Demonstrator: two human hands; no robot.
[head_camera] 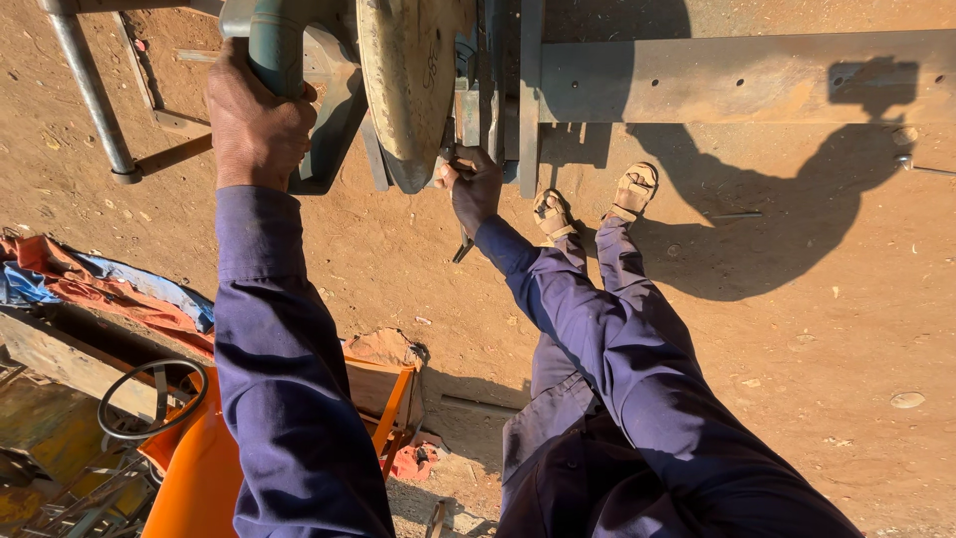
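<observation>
Steel strip (476, 110) pinched in right hand (473, 187), fingers just beside cut-off disc (408, 80) — risk of contact. Left hand (254, 120) clenched around saw handle (274, 45); sandalled feet (593, 204) exposed below.

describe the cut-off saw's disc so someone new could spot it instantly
Start at the long grey steel beam across the top of the view and follow it left to the saw. The disc hangs there edge-on between the left hand, gripping the teal handle, and the right hand. It is the only round, dusty tan part.
</observation>
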